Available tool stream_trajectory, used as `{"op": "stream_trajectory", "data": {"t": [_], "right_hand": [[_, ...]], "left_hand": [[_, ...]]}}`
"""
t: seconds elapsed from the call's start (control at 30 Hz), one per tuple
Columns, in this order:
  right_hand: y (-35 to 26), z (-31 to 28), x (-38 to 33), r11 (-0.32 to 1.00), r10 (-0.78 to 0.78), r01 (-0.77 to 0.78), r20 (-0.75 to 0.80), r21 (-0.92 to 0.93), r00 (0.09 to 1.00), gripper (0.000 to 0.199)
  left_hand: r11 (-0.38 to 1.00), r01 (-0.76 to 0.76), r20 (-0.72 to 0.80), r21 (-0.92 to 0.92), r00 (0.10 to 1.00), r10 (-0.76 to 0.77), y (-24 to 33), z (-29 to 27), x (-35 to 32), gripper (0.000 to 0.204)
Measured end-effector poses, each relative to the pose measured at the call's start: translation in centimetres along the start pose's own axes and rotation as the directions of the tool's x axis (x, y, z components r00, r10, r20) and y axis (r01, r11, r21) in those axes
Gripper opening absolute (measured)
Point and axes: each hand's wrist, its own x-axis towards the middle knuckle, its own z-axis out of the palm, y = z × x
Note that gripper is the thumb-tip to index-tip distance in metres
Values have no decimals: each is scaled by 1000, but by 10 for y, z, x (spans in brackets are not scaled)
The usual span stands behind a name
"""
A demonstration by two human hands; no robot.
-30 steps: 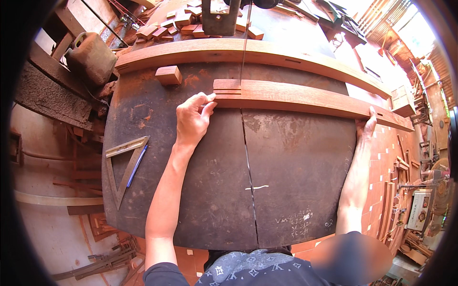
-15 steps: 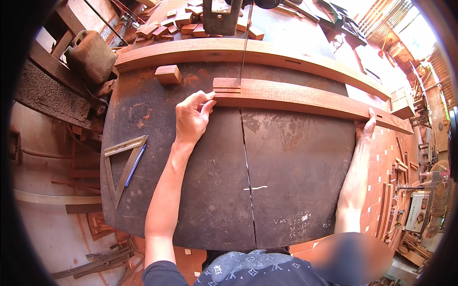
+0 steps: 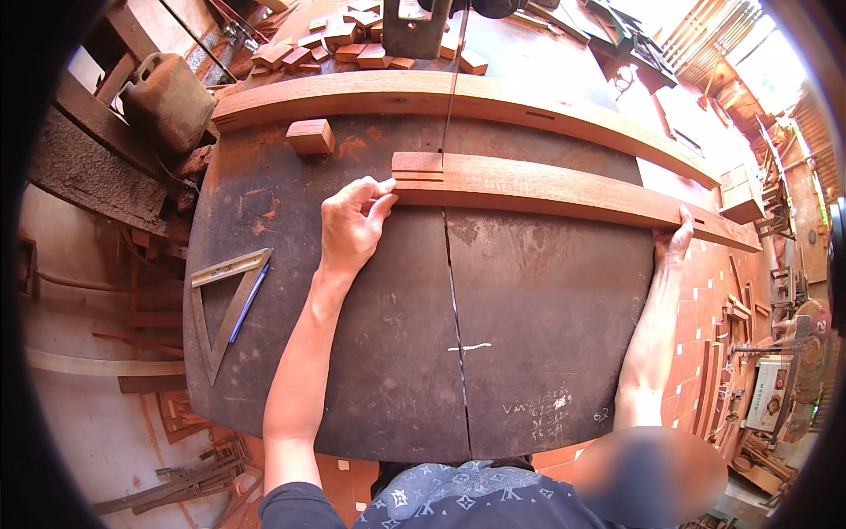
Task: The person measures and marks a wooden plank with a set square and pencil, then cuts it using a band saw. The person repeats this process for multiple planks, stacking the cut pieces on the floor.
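A long reddish wooden beam (image 3: 546, 188) lies across the dark saw table (image 3: 379, 370), with narrow slots cut into its left end. The thin band saw blade (image 3: 452, 93) comes down at the beam's far edge, close to the inner ends of the slots. My left hand (image 3: 351, 225) pinches the near corner of the beam's left end between thumb and fingers. Farther right, my right hand (image 3: 674, 238) grips the beam near its right end, thumb on top and the other fingers mostly hidden.
Behind the blade lies a second long beam (image 3: 370, 91), with a small wood block (image 3: 310, 137) before its left part. Several offcuts (image 3: 344, 40) are heaped at the back. A triangle square (image 3: 201, 317) and a blue pen (image 3: 249, 304) lie at the table's left.
The beam has shifted slightly toward me, its left end moving most, and both hands keep their hold on it. The other things stay put.
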Motion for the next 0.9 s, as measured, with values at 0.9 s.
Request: {"op": "stream_trajectory", "data": {"t": [0.9], "right_hand": [[1, 4, 5, 999, 16, -17, 46, 27, 999, 50]], "left_hand": [[980, -129, 8, 152, 992, 129, -9, 4, 13, 8]]}}
